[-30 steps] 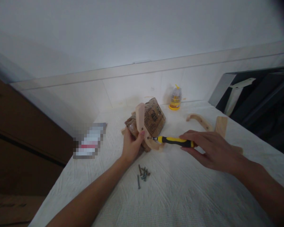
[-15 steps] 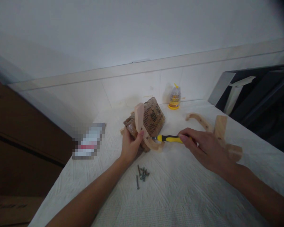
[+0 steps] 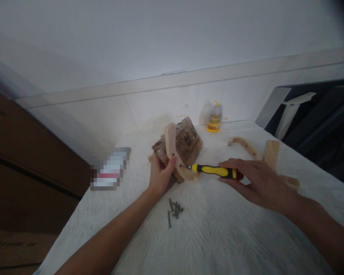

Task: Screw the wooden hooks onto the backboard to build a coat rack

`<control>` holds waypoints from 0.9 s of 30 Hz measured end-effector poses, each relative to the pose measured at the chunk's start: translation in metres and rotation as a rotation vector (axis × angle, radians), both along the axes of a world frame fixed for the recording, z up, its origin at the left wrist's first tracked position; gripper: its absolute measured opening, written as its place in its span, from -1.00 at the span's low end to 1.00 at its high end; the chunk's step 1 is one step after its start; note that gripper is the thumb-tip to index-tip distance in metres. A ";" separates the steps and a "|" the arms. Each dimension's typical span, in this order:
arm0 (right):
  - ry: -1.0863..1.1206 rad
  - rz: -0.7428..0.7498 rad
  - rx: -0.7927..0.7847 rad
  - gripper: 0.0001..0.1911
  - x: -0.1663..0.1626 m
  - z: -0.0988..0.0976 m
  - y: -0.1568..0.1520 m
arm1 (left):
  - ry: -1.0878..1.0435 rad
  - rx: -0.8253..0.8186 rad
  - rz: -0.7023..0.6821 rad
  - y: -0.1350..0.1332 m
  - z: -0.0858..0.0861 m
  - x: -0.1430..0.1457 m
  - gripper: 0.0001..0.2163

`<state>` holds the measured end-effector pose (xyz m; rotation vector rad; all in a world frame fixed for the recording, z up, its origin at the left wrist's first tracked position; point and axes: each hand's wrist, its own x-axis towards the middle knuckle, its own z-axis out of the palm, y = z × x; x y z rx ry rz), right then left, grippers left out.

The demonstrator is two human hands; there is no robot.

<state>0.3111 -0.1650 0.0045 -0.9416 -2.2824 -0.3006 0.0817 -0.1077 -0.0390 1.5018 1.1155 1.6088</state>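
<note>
My left hand (image 3: 162, 172) is closed on a curved wooden hook (image 3: 170, 141), thumb pressed on its face near two holes. Behind the hook leans a brown patterned package (image 3: 189, 141), wrapped in clear film. My right hand (image 3: 252, 181) grips the end of a yellow and black screwdriver (image 3: 210, 170) between thumb and fingers. The screwdriver lies nearly level, its tip at the hook's lower hole. Whether a screw sits in that hole is too small to tell. Several loose screws (image 3: 176, 210) lie on the white cloth below my left hand.
A second curved wooden hook (image 3: 245, 145) and wooden pieces (image 3: 271, 152) lie at the right, partly behind my right hand. A yellow-based clear container (image 3: 214, 119) stands by the wall. A blurred flat object (image 3: 110, 170) lies left. Dark panels (image 3: 326, 122) stand beyond the right edge.
My right hand has loosened and shifted around the screwdriver's handle, showing more of its end. The tip stays at the lower hole. The whole view has moved slightly; my left hand keeps its hold.
</note>
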 end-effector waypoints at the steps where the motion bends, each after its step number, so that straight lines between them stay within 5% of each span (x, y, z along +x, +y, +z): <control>1: 0.009 -0.019 0.007 -0.72 -0.001 0.000 0.000 | 0.006 -0.002 0.006 0.000 0.000 0.000 -0.69; 7: 0.032 -0.172 0.018 -0.50 -0.012 0.003 -0.005 | 0.007 0.001 0.009 -0.002 0.003 0.001 -0.70; 12: 0.109 -0.285 -0.144 -0.45 -0.018 0.005 -0.005 | -0.008 0.011 -0.001 -0.002 0.002 0.001 -0.70; 23: -0.034 -0.094 0.134 -0.84 -0.006 -0.001 -0.003 | -0.009 0.004 0.011 0.000 0.001 0.000 -0.71; 27: -0.046 -0.095 0.131 -0.79 -0.005 0.001 -0.002 | 0.033 0.014 0.020 0.001 0.000 -0.002 -0.71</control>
